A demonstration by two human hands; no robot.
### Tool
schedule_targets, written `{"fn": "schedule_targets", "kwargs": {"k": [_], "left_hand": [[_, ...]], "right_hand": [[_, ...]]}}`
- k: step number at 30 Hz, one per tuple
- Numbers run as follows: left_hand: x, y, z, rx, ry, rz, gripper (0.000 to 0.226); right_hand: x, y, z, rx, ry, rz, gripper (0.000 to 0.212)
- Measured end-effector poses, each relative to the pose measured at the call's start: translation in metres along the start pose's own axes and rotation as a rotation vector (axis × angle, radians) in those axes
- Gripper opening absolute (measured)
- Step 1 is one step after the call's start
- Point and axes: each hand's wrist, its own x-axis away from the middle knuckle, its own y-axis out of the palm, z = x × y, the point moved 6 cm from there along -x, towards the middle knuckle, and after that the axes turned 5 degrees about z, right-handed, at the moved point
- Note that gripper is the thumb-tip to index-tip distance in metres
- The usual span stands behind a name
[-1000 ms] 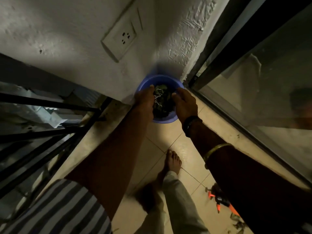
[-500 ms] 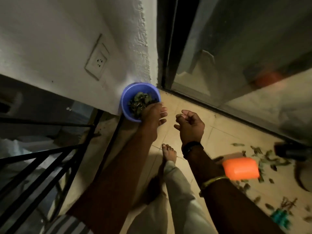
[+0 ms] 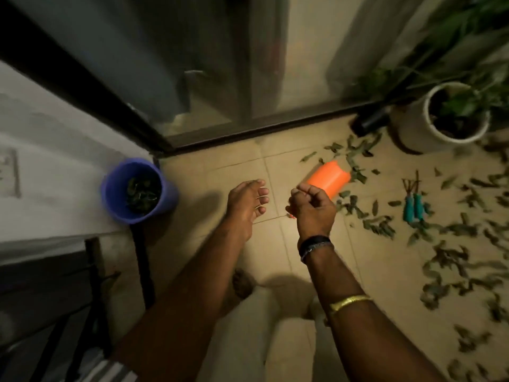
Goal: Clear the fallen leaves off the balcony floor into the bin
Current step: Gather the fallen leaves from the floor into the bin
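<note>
Over in the corner on the left, tucked against the white wall (image 3: 55, 161) and the dark door frame, stands the blue bin (image 3: 137, 190), with a dark clump of leaves already lying in its bottom. A black railing (image 3: 140, 260) runs just below it. Both bare hands hang above the pale floor tiles (image 3: 220, 172), well clear of the bin. The left hand (image 3: 246, 201) has a loose, relaxed grip with the fingers gently bent and nothing in it. The right hand (image 3: 312, 206), wearing a dark wristband, has its fingers curled in towards the palm; it seems to hold nothing. Just beyond it lies an orange container (image 3: 329, 179) on its side. Further right, fallen leaves (image 3: 451, 260) are scattered thickly over the floor, around teal-handled shears (image 3: 413, 206) and up to a white plant pot (image 3: 440, 117).
</note>
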Motion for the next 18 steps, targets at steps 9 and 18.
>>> {"fn": "schedule_targets", "kwargs": {"k": [9,18], "left_hand": [[0.071,0.208,-0.103,-0.17,-0.018,-0.176,0.006],[0.137,0.386,-0.222,-0.305,-0.069,-0.275,0.016]], "right_hand": [[-0.076,-0.22,-0.034,-0.119,0.024,0.232,0.012],[-0.159,-0.424,-0.05,-0.109,0.092,0.368,0.013]]}}
